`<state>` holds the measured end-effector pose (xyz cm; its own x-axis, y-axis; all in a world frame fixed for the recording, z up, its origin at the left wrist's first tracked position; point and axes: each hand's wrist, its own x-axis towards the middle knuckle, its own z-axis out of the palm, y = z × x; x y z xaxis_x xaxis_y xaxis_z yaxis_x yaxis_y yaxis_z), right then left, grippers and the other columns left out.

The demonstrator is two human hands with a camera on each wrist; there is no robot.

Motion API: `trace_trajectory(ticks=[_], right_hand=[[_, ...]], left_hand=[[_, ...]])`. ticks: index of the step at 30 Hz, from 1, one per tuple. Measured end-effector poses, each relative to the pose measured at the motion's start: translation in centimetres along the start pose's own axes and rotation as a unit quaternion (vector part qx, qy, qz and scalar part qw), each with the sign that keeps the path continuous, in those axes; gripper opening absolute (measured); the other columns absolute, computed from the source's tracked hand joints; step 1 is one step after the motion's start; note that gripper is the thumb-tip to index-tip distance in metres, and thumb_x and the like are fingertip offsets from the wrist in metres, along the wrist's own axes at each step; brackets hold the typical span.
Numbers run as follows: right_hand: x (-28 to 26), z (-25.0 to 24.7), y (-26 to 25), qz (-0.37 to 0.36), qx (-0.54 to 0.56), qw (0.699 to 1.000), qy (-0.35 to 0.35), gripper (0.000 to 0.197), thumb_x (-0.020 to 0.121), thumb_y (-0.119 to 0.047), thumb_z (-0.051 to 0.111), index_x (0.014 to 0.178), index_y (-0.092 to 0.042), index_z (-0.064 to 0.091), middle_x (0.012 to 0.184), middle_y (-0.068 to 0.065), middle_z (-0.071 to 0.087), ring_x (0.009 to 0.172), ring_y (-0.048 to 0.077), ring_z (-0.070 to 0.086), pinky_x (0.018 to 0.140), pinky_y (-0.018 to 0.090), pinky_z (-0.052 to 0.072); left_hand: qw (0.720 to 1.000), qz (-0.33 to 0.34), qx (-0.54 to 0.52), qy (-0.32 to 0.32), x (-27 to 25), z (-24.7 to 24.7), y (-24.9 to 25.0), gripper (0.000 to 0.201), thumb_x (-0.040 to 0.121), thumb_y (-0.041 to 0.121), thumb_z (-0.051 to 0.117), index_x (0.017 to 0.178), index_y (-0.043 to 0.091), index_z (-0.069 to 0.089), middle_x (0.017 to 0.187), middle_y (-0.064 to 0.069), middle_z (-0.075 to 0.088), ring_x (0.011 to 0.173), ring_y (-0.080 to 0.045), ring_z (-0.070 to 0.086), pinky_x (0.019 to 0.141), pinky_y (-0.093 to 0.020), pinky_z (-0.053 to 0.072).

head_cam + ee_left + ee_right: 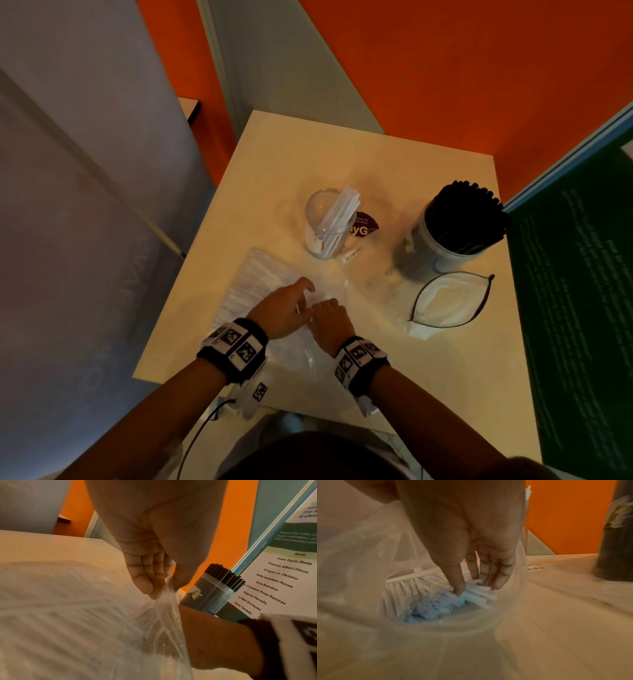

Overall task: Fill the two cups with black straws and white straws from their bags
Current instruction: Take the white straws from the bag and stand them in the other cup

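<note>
A clear bag of white straws (253,284) lies on the table's near left. My left hand (164,588) pinches the bag's open edge (164,601) and lifts it. My right hand (477,586) reaches inside the bag, and its thumb and fingers pinch the ends of a few white straws (481,592) from the pile (412,588). In the head view both hands (298,298) (325,308) meet at the bag's mouth. A clear cup (320,219) holds some white straws. To its right, a second cup (455,226) is packed with black straws.
An empty zip bag (448,301) lies flat in front of the black-straw cup. A purple sticker (364,224) and a small label (352,254) lie by the clear cup. A green poster board (575,274) stands along the table's right edge.
</note>
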<state>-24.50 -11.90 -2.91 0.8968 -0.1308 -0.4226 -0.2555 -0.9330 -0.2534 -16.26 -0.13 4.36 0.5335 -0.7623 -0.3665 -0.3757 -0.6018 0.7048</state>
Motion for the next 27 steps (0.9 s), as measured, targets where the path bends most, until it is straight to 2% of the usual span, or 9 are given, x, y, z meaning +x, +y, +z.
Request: trace_trajectory(ticks=[3,6,11,17,20,23,25,27], right_hand=[[-0.4,0.8,-0.7,0.013,0.027,0.999,0.013,0.039,0.099,-0.024,0.042,0.134,-0.007,0.040,0.134,0.014,0.043,0.118,0.032,0.044,0.095,0.040,0.036],[-0.8,1.1,-1.3,0.022,0.028,0.999,0.024,0.041,0.098,-0.021,0.042,0.136,-0.007,0.035,0.131,0.013,0.042,0.114,0.031,0.047,0.092,0.039,0.039],[-1.2,0.9,-1.4,0.024,0.031,0.999,0.032,0.038,0.095,-0.009,0.044,0.133,-0.007,0.039,0.128,0.013,0.045,0.110,0.031,0.051,0.091,0.039,0.043],[-1.5,0.2,-0.5,0.035,0.052,0.998,0.013,0.036,0.094,-0.008,0.045,0.130,-0.005,0.039,0.124,0.014,0.048,0.110,0.032,0.052,0.090,0.039,0.045],[-1.5,-0.1,0.6,0.033,0.057,0.998,-0.024,0.035,0.098,-0.017,0.044,0.130,-0.004,0.039,0.124,0.015,0.047,0.110,0.032,0.052,0.089,0.039,0.044],[-1.2,-0.2,1.0,0.054,0.079,0.993,-0.073,0.052,0.094,-0.034,0.052,0.136,-0.008,0.035,0.131,0.014,0.042,0.117,0.033,0.046,0.096,0.041,0.040],[-0.8,0.1,0.6,0.054,0.066,0.994,-0.066,0.054,0.094,-0.033,0.052,0.139,-0.010,0.032,0.133,0.014,0.043,0.119,0.033,0.045,0.097,0.041,0.040],[-0.6,0.5,0.1,0.047,0.042,0.997,-0.036,0.046,0.098,-0.026,0.046,0.139,-0.010,0.032,0.131,0.014,0.046,0.117,0.032,0.047,0.096,0.040,0.041]], left_hand=[[1.000,0.002,-0.010,0.019,-0.5,-0.1,-0.2,0.033,0.092,0.020,0.059,0.122,0.017,0.046,0.088,-0.001,0.060,0.068,-0.012,0.055,0.065,-0.024,0.041],[1.000,-0.001,-0.012,0.025,-0.8,-0.1,-0.3,0.032,0.092,0.025,0.060,0.120,0.019,0.046,0.087,0.000,0.060,0.068,-0.013,0.057,0.067,-0.026,0.045],[1.000,0.001,-0.010,0.026,-1.1,0.1,-0.5,0.032,0.092,0.025,0.061,0.119,0.019,0.045,0.088,0.000,0.060,0.068,-0.011,0.056,0.066,-0.026,0.044],[1.000,0.013,-0.012,0.022,-1.0,0.2,-0.5,0.031,0.092,0.023,0.061,0.118,0.018,0.046,0.089,-0.003,0.061,0.070,-0.016,0.058,0.069,-0.031,0.047],[1.000,0.013,-0.012,0.024,-0.6,0.2,-0.6,0.030,0.091,0.024,0.062,0.117,0.019,0.046,0.087,0.000,0.060,0.066,-0.011,0.056,0.065,-0.026,0.045],[0.999,0.020,-0.020,0.026,-0.2,0.3,-0.2,0.030,0.091,0.023,0.062,0.116,0.019,0.047,0.084,0.001,0.060,0.065,-0.008,0.056,0.063,-0.022,0.042],[0.999,0.022,-0.022,0.023,-0.1,0.4,0.1,0.030,0.091,0.023,0.062,0.116,0.018,0.047,0.084,0.001,0.060,0.066,-0.010,0.057,0.064,-0.023,0.045],[1.000,0.020,-0.016,0.018,-0.2,0.3,0.3,0.029,0.091,0.023,0.062,0.116,0.018,0.047,0.085,0.000,0.060,0.068,-0.012,0.057,0.067,-0.028,0.047]])
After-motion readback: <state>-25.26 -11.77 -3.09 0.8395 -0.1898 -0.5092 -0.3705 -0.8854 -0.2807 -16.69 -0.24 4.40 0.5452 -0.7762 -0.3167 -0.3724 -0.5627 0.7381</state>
